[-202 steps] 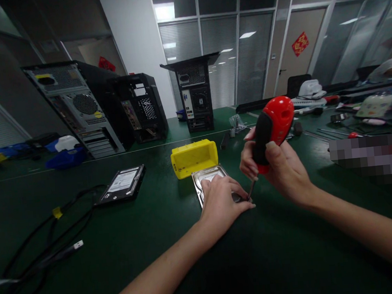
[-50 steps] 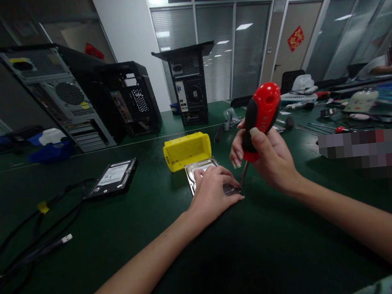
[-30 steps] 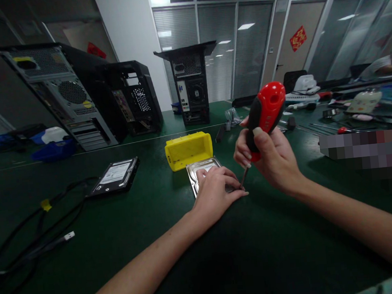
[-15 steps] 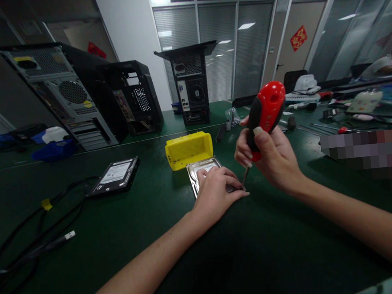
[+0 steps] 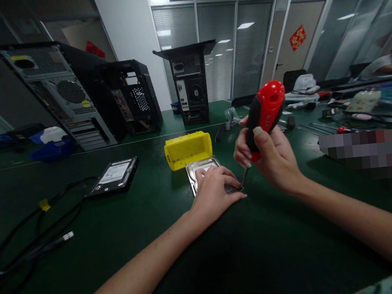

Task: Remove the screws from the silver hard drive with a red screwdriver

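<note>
A silver hard drive point(image 5: 192, 173) lies on the green table, partly under my left hand point(image 5: 215, 187). The fingers of that hand are wrapped over the drive and grip it. My right hand point(image 5: 269, 154) is closed around the red and black handle of a screwdriver point(image 5: 271, 103). The screwdriver's shaft slants down to the drive's right corner, close to my left fingertips; what its tip touches is too small to tell. Directly behind the drive a yellow bin point(image 5: 188, 150) rests on its side. Another hard drive point(image 5: 115, 174) lies farther left.
Computer cases point(image 5: 73, 96) stand at the back left, and one more point(image 5: 191, 89) at the back middle. Black cables point(image 5: 36, 218) run along the left side. On the right are tools and a blurred-out item point(image 5: 370, 155). A person point(image 5: 382, 65) sits at the far right.
The whole view has shifted very slightly. My left thumb and fingertips sit almost where they were, and the screwdriver stays at the drive's corner.
</note>
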The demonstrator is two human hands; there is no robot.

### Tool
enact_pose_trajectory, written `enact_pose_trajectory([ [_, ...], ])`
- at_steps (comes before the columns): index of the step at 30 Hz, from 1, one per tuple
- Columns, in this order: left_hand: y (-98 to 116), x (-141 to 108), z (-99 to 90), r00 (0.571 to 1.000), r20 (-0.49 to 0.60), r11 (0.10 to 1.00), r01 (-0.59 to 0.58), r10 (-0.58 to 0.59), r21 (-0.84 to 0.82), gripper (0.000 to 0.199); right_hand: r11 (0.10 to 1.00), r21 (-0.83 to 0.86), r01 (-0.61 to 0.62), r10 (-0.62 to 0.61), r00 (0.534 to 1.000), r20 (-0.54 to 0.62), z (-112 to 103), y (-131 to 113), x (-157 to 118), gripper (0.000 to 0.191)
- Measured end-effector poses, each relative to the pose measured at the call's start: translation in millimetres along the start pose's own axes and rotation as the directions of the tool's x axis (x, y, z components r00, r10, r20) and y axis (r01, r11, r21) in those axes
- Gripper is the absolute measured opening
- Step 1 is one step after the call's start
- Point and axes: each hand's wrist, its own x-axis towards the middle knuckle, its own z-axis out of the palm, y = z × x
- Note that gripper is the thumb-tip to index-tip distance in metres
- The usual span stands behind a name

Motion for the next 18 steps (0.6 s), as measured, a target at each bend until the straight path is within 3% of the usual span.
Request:
enact_pose_trajectory([
  [18, -1.5, -0.3, -1.4, 1.0, 0.028, 1.0, -0.012, 0.011, 0.029, 0.013, 1.0, -0.011, -0.006, 0.006, 1.0, 0.0, 1.3, -0.5, -0.9, 0.021],
])
